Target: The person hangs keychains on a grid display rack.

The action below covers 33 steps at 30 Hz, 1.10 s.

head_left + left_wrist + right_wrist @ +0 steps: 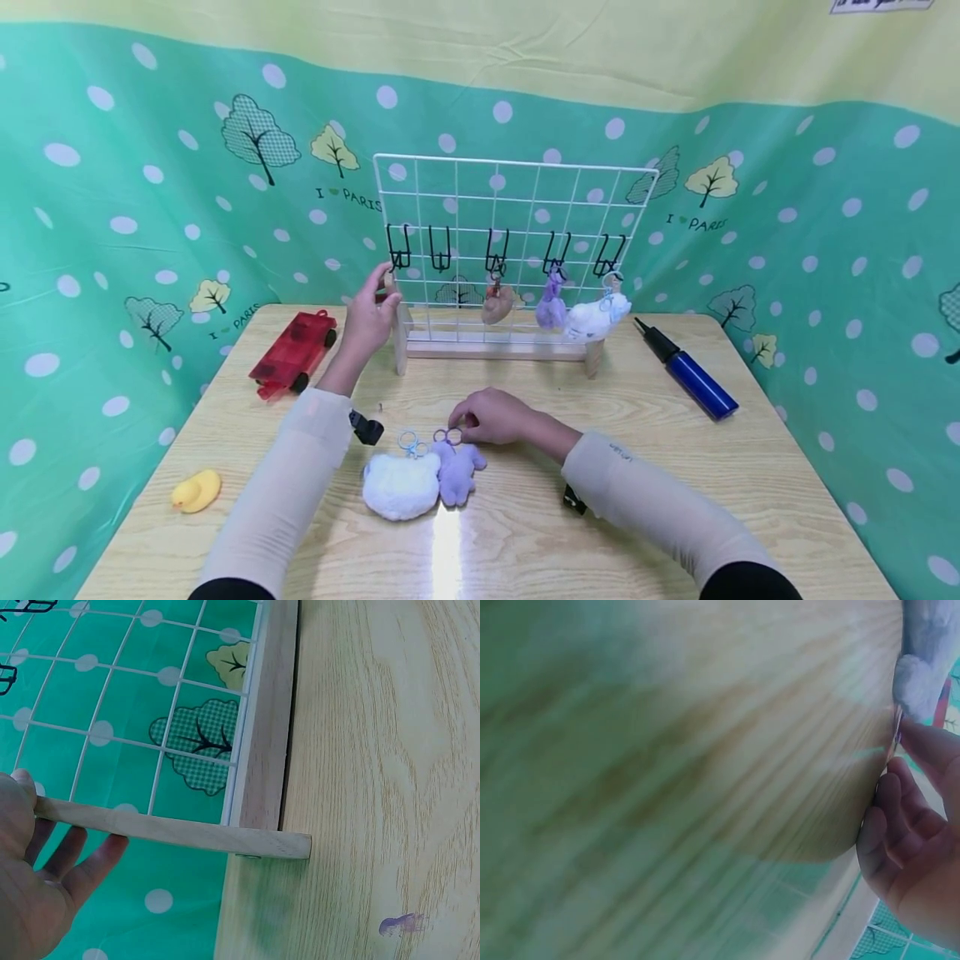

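A white wire grid rack (495, 337) with wooden side posts stands at the back of the table. My left hand (369, 312) grips its left wooden post (180, 831), thumb on one side and fingers on the other. Near the middle of the table, my right hand (495, 417) pinches the metal ring (440, 435) of a purple plush keychain (456, 475) lying flat. A white plush keychain (401, 487) with a blue ring lies against it. In the right wrist view, the fingertips meet at the ring, low against the tabletop.
Several black hooks (440, 260) cross the grid. A brown keychain (497, 307), a purple one (551, 310) and a white plush one (597, 318) hang there. A red toy car (294, 352) and yellow rubber duck (197, 491) lie left; a blue hand pump (699, 383) lies right.
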Each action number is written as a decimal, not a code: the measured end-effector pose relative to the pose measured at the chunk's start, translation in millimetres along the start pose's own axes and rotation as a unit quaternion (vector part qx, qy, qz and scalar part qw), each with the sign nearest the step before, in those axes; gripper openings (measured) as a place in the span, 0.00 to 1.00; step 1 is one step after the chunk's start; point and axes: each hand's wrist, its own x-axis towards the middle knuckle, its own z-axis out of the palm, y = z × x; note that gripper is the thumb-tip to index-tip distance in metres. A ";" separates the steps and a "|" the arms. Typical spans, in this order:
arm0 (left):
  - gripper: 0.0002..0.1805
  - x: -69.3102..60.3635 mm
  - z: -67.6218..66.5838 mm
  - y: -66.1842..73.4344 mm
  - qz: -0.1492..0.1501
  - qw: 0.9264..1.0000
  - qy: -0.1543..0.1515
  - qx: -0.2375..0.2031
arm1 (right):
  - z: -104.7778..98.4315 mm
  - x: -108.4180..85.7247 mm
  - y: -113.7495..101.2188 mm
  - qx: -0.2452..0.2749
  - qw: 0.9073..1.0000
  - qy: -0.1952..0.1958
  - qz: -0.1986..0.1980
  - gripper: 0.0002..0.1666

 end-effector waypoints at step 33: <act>0.33 -1.8 -0.8 2.2 0.002 1.000 0.002 0.003 | -3.0 -10.1 -0.8 0.027 0.999 0.025 -0.021 0.11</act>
